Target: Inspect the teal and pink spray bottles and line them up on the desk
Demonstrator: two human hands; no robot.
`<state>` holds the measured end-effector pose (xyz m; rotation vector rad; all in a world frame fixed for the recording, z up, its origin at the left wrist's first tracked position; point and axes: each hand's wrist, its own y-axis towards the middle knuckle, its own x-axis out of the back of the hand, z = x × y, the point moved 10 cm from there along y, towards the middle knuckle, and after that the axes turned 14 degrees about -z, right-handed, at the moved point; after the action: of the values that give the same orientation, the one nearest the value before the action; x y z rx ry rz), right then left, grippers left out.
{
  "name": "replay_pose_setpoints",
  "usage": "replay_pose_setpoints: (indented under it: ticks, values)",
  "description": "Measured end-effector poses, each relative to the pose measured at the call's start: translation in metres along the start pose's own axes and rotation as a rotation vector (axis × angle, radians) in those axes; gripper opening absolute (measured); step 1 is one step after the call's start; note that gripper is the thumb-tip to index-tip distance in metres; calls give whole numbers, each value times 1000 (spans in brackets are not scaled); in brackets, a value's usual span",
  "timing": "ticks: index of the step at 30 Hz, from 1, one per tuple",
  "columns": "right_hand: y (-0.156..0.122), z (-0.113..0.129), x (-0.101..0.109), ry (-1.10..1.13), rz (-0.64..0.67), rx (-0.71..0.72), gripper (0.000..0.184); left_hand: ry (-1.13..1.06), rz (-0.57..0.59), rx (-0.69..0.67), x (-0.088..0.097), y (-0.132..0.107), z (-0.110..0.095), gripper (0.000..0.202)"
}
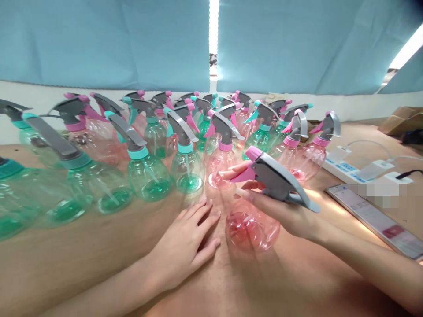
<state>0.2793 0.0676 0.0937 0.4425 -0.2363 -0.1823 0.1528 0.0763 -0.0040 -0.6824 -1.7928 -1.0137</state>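
Note:
My right hand [264, 193] is wrapped round the neck of a pink spray bottle [253, 226], below its grey head and pink trigger. That bottle is tilted a little, its clear pink body hanging under my fingers, close to the tabletop. Flat on the wooden table lies my left hand [194, 233], fingers stretched out, with nothing in it. Just beyond the fingertips stands a green spray bottle [187, 174] with a teal collar. Another pink spray bottle [222, 165] is upright right behind my right hand's fingers.
Several green and pink spray bottles [148, 176] crowd the back and left of the table [115, 268]. To the right lie a phone [376, 220] and a white power strip [350, 169] with chargers and cables. A brown box [401, 123] sits far right, and blue curtains [105, 44] hang behind.

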Motion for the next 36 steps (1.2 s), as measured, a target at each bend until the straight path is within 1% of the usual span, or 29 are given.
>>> replay_pose_setpoints:
  ticks: [6, 9, 12, 17, 21, 26, 31, 36]
  values:
    - [-1, -8, 2, -35, -8, -29, 35, 12, 28, 10, 0, -1, -1, 48]
    - [-1, -5, 2, -29, -3, -12, 32, 10, 5, 4, 0, -1, 0, 48]
    - [0, 0, 5, -40, -32, 27, 31, -13, -16, 4, 1, 0, 0, 48]
    - [1, -6, 11, -122, -74, 12, 36, -21, 16, 13, 1, 3, -4, 47]
    - [1, -4, 7, -100, -58, 4, 33, -38, 6, 18, 4, 4, -4, 46]
    - [-1, 3, 4, -42, -36, 36, 33, -21, 10, 6, 3, 5, -4, 46]
    - [-1, -4, 11, -105, -74, 17, 31, -2, 22, -3, 2, 5, -5, 47]
    - [-1, -10, 14, -150, -101, -15, 30, -37, 7, 6, 4, 4, -4, 46]
